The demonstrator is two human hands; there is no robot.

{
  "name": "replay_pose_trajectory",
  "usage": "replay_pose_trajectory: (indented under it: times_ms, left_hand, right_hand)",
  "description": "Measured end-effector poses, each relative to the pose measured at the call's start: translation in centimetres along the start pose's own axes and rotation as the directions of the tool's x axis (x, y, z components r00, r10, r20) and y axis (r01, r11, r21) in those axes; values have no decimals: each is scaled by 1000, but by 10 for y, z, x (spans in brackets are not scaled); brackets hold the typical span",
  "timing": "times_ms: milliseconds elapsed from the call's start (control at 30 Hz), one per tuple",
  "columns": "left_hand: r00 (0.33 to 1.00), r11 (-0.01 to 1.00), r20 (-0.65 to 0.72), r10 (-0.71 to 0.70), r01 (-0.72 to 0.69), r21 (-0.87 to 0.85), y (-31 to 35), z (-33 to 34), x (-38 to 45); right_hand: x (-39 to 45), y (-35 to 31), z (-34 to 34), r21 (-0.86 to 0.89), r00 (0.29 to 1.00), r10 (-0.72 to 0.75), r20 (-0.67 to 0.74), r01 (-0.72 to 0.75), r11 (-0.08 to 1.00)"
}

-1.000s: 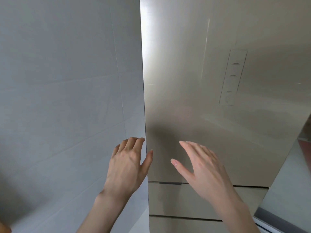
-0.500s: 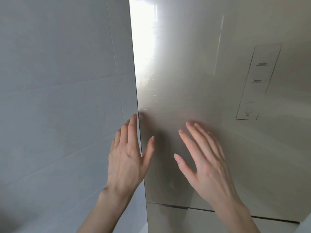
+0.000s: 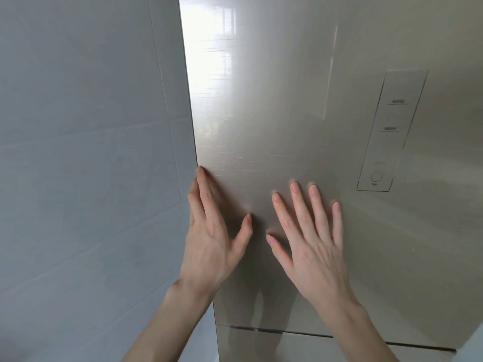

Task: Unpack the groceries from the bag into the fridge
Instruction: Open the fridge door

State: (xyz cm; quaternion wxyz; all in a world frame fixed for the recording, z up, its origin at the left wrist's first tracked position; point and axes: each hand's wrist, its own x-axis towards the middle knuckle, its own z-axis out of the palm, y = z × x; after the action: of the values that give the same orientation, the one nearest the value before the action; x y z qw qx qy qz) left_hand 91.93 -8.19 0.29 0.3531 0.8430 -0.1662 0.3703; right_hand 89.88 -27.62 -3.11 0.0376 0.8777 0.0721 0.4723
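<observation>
Fingers (image 3: pixel 317 205) of the right hand (image 3: pixel 311 246) lie straight and spread, flat on the fridge door (image 3: pixel 287 113), holding nothing; the left hand (image 3: pixel 209 239) is likewise open, its fingers along the door's left edge beside the tiled wall (image 3: pixel 91 152), thumb on the door face. Both forearms reach up from below. The door looks shut, and neither bag nor groceries are in view, so unpacking seems not yet begun.

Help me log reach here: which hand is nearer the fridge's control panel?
Right. The right hand lies flat on the door just left of and below the control panel; the left hand sits at the door's left edge.
</observation>
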Motion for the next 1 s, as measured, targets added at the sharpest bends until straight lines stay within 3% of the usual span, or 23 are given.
replay_pose_trajectory:
  times_ms: [300, 667, 1000]
  left_hand:
    - [996, 992, 71, -52, 60, -114, 0, -13, -1]
    - [983, 988, 185, 11, 18, -153, 5, -55, -33]
    - [971, 978, 214, 102, -58, -200, 34, -106, -88]
  right_hand:
    - [0, -6, -13, 3, 998, 19, 62, -19, 1000]
    - [-18, -20, -47, 38, 992, 57, 116, -62, 997]
    - [-57, -54, -121, 160, 951, 171, 256, -216, 963]
